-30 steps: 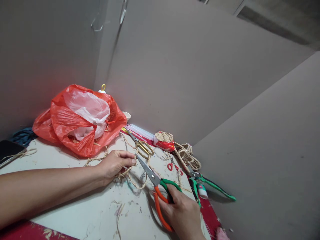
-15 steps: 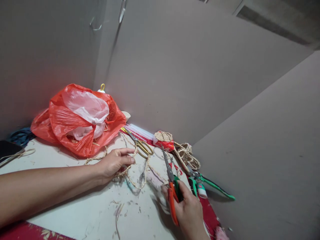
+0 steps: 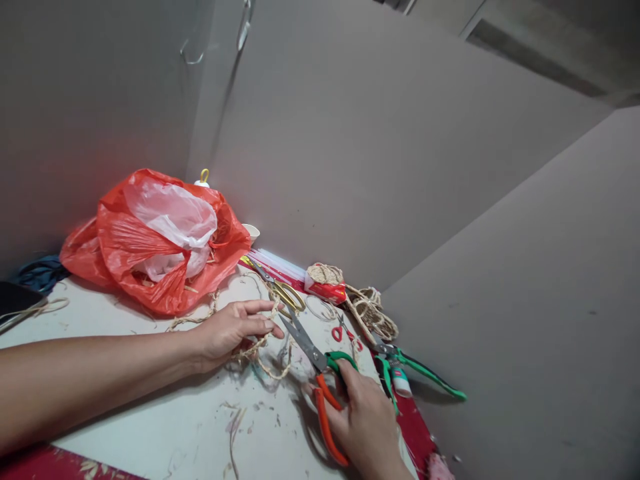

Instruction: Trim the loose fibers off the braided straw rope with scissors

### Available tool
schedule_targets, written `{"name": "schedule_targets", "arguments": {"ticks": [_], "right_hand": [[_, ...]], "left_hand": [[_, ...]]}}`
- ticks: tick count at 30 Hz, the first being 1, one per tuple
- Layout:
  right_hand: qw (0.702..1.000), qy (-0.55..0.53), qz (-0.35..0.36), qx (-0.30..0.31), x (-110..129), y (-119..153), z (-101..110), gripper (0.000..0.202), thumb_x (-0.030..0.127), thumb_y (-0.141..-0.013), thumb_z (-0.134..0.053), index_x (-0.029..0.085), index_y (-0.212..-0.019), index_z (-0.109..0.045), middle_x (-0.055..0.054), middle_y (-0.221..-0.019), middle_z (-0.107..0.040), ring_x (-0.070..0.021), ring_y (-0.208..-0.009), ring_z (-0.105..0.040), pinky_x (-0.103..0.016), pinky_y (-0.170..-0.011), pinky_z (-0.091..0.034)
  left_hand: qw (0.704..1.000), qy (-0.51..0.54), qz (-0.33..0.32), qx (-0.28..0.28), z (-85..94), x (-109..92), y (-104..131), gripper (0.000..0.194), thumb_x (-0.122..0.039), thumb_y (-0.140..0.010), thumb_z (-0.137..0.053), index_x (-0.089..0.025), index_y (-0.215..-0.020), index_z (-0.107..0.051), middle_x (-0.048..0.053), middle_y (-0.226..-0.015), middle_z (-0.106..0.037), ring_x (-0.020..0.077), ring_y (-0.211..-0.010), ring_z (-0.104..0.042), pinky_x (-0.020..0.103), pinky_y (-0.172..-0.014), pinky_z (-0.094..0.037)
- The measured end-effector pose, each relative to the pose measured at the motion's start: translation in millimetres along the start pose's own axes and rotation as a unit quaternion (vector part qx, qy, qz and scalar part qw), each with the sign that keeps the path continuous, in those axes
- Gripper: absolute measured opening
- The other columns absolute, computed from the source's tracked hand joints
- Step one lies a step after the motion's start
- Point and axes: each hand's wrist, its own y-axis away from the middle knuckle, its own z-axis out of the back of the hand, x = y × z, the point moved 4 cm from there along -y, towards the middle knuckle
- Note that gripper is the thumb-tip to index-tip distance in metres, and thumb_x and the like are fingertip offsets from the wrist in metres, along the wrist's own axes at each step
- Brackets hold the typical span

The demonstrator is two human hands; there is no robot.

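Observation:
My left hand (image 3: 235, 333) pinches a braided straw cord (image 3: 275, 375), whose loops hang down onto the white board (image 3: 190, 427). In my right hand (image 3: 365, 413) are scissors (image 3: 313, 350) with one orange and one green handle. Their blades are parted and point up and left, with the tips close to my left fingertips and the cord. Just beyond my left fingers lie gold-handled scissors (image 3: 290, 295).
A red plastic bag (image 3: 125, 240) with a white one inside stands at the back left. Along the back right lie coiled cord (image 3: 375, 317), small red scissors (image 3: 337, 332), green-handled cutters (image 3: 433, 377) and a glue stick (image 3: 401, 383). Grey walls enclose the board.
The scissors in my right hand have swung left toward my left fingers and their blades have opened. My left hand has shifted slightly right with the cord.

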Motion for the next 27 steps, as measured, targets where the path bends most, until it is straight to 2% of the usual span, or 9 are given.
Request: {"name": "schedule_targets", "arguments": {"ticks": [5, 14, 23, 27], "right_hand": [[1.000, -0.001, 0.004, -0.013, 1.5, 1.7, -1.4, 0.035, 0.056, -0.075, -0.055, 0.021, -0.075, -0.052, 0.002, -0.053, -0.053, -0.0156, -0.051, -0.051, -0.025, -0.052, -0.034], [1.000, 0.009, 0.020, -0.021, 5.9, 1.2, -0.1, 0.035, 0.056, -0.077, -0.054, 0.021, -0.070, -0.052, 0.002, -0.052, -0.053, -0.0143, -0.049, -0.049, -0.025, -0.053, -0.032], [0.999, 0.029, 0.018, -0.034, 6.4, 2.3, 0.3, 0.041, 0.060, -0.079, -0.050, 0.020, -0.072, -0.057, 0.003, -0.047, -0.052, -0.0145, -0.046, -0.051, -0.025, -0.050, -0.032], [0.999, 0.029, 0.011, -0.045, 5.4, 4.5, -0.1, 0.043, 0.060, -0.080, -0.049, 0.020, -0.072, -0.060, 0.002, -0.045, -0.053, -0.0139, -0.043, -0.052, -0.024, -0.048, -0.031]], "left_hand": [[1.000, 0.006, -0.007, 0.028, -2.0, 1.3, -0.7, 0.053, -0.030, -0.076, -0.067, -0.015, -0.125, -0.051, 0.004, -0.077, -0.065, 0.0065, -0.051, -0.047, 0.021, -0.048, -0.035], [0.996, 0.055, 0.031, 0.060, -9.8, -1.0, 3.5, 0.046, -0.019, -0.081, -0.060, -0.015, -0.125, -0.049, 0.003, -0.073, -0.060, 0.0065, -0.053, -0.046, 0.018, -0.046, -0.037], [0.992, 0.076, 0.041, 0.093, -10.9, -0.6, 3.0, 0.034, -0.016, -0.080, -0.059, -0.015, -0.114, -0.054, 0.002, -0.072, -0.056, 0.0056, -0.051, -0.044, 0.017, -0.045, -0.038], [0.993, 0.068, 0.038, 0.083, -8.9, 1.5, 1.5, 0.033, -0.018, -0.079, -0.062, -0.015, -0.110, -0.054, 0.002, -0.072, -0.058, 0.0063, -0.052, -0.045, 0.018, -0.045, -0.038]]}}
